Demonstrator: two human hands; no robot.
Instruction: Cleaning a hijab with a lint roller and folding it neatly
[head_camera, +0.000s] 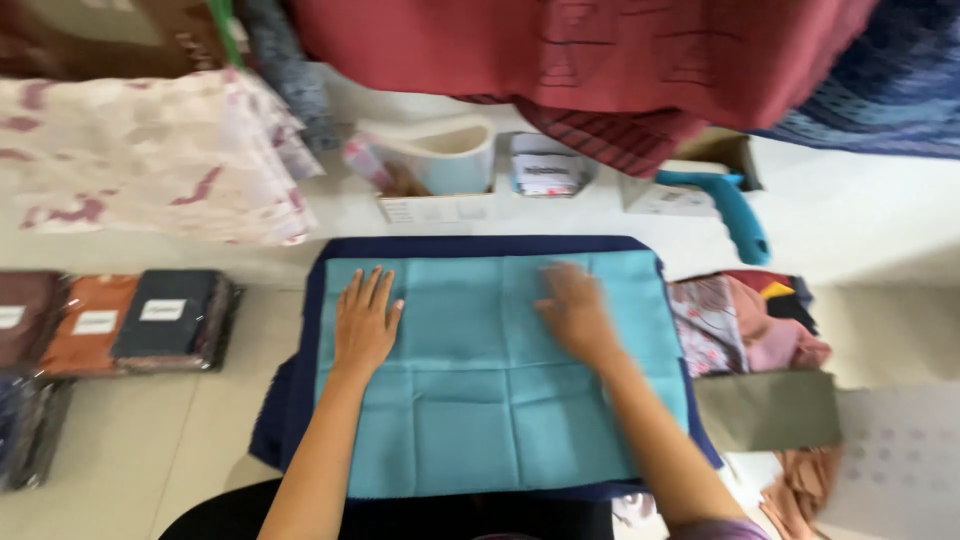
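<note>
A teal cloth (480, 400) with fold creases lies spread flat over a dark navy cloth (300, 350) on the pale floor. My left hand (364, 320) rests palm down on its upper left part, fingers spread. My right hand (575, 312) presses flat on its upper middle and is blurred by motion. Neither hand holds anything.
Wrapped folded fabrics (120, 320) lie stacked at left. A pile of mixed cloths (750, 330) sits at right. Behind are a white tub (445, 155), a small box (545, 165), a teal-handled tool (735, 210), a pink patterned fabric (150, 150) and hanging red cloth (600, 60).
</note>
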